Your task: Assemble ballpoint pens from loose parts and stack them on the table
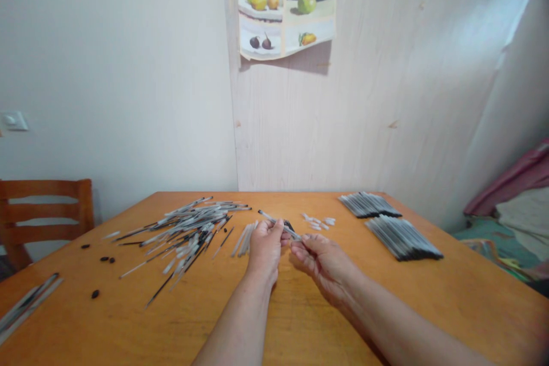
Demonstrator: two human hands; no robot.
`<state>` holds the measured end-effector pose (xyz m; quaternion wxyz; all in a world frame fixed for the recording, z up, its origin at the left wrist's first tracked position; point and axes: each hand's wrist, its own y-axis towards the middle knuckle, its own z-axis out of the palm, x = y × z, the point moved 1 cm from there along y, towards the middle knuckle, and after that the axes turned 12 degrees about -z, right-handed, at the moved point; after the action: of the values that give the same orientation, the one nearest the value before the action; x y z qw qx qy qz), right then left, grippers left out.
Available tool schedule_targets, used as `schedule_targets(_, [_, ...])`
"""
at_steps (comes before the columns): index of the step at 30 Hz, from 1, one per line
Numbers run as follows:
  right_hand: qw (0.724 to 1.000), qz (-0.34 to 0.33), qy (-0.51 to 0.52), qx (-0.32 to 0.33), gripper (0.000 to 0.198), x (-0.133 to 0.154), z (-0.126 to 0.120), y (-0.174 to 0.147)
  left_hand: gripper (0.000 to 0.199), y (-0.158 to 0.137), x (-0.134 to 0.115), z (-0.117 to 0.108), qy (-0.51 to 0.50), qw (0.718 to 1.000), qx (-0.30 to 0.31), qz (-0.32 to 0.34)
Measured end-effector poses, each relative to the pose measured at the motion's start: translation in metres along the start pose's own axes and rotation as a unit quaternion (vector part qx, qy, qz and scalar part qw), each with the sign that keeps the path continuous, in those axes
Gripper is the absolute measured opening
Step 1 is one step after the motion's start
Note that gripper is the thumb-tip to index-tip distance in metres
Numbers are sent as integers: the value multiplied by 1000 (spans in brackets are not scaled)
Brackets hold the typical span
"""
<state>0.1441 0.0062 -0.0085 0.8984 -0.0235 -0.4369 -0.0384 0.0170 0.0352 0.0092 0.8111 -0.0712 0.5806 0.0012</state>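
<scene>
Above the middle of the table, my left hand [266,246] is closed around a thin pen [292,233] with a clear barrel. My right hand [325,263] pinches the near end of that pen, its fingers close to my left fingertips. Just behind my left hand lies a row of clear pen barrels [243,240], partly hidden by it. Some dark parts show behind my left fingers, too covered to make out. Small white pen pieces [318,222] lie scattered beyond my right hand.
On the left spreads a loose pile of pen parts [193,229], with black plugs [95,294] nearby. Two stacks of black-tipped pens [403,237] lie at the right. More thin sticks [30,306] rest at the left edge. A wooden chair [47,209] stands left of the table [171,331].
</scene>
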Motion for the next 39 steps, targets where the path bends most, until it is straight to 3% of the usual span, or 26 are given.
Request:
schedule_targets(14, [999,-42,-5,-2,9,1,1,0,39,-3,6,5,-70,997,19,-20])
schedule_targets(20, [998,-48,-32,-3,11,3,2,-3,38,-5,6,6,-50,998,24,-16])
schedule_targets(27, [994,-35,-97,34,15,-1,1,-5,38,-9,-3,4,8,1000,6,11])
schedule_targets(30, [983,-26,-177,37,22,2,-2,-3,38,-9,-6,4,26,999,2,31])
schedule_targets(36, [934,-180,-304,41,28,28,-3,0,25,-8,-3,7,93,990,29,99])
schedule_targets(39, [924,-210,-314,67,34,40,0,-4,14,-10,0,7,201,958,55,197])
